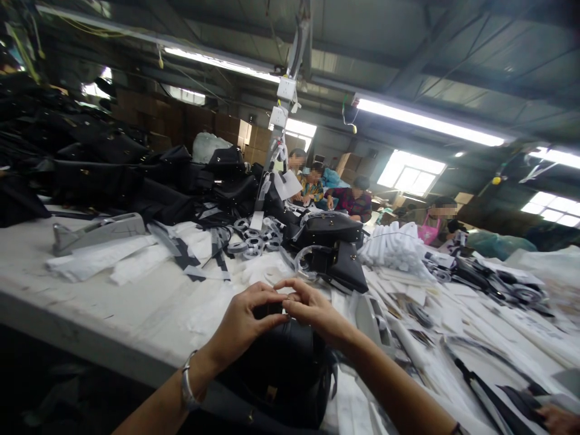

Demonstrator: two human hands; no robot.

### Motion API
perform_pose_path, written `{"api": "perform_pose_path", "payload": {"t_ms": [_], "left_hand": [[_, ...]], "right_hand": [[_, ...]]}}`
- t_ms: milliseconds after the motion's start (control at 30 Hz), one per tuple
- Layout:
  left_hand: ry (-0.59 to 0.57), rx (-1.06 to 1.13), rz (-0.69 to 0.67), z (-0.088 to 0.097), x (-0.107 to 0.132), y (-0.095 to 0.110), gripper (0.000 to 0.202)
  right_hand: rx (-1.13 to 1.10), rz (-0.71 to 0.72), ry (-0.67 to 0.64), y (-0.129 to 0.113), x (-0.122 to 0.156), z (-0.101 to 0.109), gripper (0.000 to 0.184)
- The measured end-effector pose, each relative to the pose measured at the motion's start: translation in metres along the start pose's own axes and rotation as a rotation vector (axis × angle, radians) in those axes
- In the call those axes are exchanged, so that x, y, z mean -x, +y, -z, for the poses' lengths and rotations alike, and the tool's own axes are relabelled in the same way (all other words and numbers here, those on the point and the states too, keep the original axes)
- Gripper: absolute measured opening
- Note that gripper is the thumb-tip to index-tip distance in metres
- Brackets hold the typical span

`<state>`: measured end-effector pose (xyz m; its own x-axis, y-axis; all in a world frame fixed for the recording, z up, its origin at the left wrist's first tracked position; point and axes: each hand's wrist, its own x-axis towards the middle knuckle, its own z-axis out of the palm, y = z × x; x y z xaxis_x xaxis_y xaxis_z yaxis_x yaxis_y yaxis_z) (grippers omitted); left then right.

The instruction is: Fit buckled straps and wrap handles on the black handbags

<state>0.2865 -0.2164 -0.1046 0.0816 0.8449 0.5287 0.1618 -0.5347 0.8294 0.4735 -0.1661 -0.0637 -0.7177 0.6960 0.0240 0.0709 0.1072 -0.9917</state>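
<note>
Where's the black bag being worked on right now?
The black bag is at the bottom centre of the head view, just below the left hand and right hand.

I am facing a white table (149, 308), its near edge running off toward 9 o'clock. At 10 o'clock a gray plastic holder (102, 232) is standing beside loose white strips (106, 260). Farther off, between 10 and 11, black bags (122, 187) are piling up. Rolls (256, 238) are lying near 12, a black case (348, 266) is resting at 1, and dark straps (480, 393) are sprawling toward 3.
</note>
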Motion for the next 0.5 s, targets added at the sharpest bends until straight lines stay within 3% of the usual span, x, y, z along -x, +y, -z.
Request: {"api": "perform_pose_path", "payload": {"t_ms": [133, 333, 500], "left_hand": [[0.010, -0.006, 0.000, -0.003, 0.001, -0.001, 0.020], [0.173, 0.071, 0.046, -0.012, 0.005, -0.004, 0.019], [0.146, -0.110, -0.043, -0.005, 0.002, 0.008, 0.013]], "right_hand": [[0.072, -0.012, -0.005, 0.004, 0.001, 0.000, 0.048], [0.062, 0.030, 0.157, 0.007, 0.003, -0.006, 0.044], [0.058, 0.122, 0.197, 0.007, 0.006, -0.009, 0.035]]}}
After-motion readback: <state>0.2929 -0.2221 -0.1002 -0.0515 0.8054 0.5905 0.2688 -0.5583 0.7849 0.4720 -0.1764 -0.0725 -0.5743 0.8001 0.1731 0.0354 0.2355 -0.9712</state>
